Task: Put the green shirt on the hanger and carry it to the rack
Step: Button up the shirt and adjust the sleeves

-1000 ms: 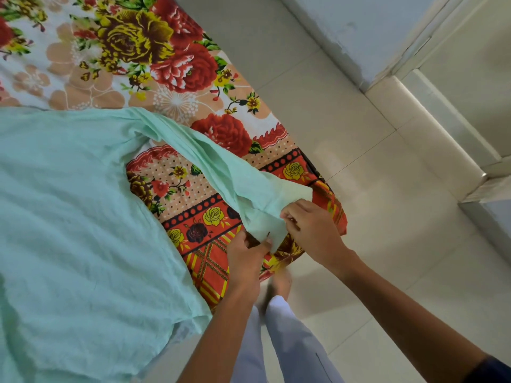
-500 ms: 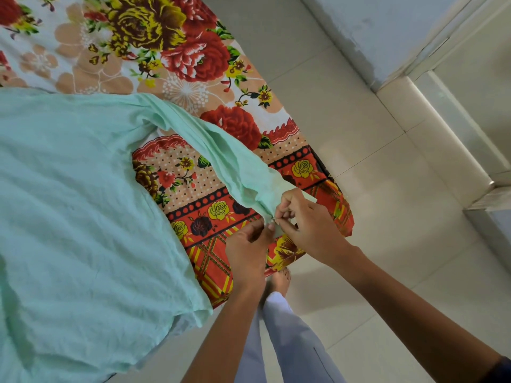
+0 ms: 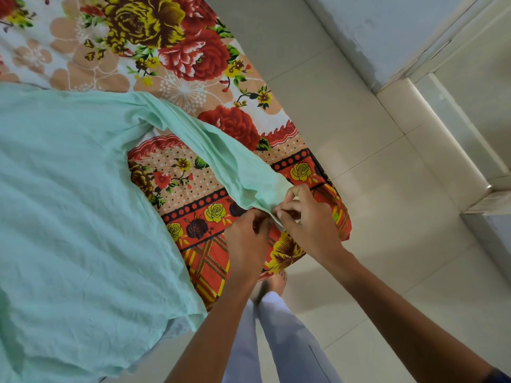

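The green shirt [image 3: 77, 217] lies spread on the flowered bed sheet [image 3: 171, 51], one sleeve stretched toward the bed's corner. Both the left hand [image 3: 249, 239] and right hand [image 3: 307, 219] pinch the sleeve's cuff with curled fingers. Thin, limp cloth — light, easily creased — probably best lifted at collar or shoulders.
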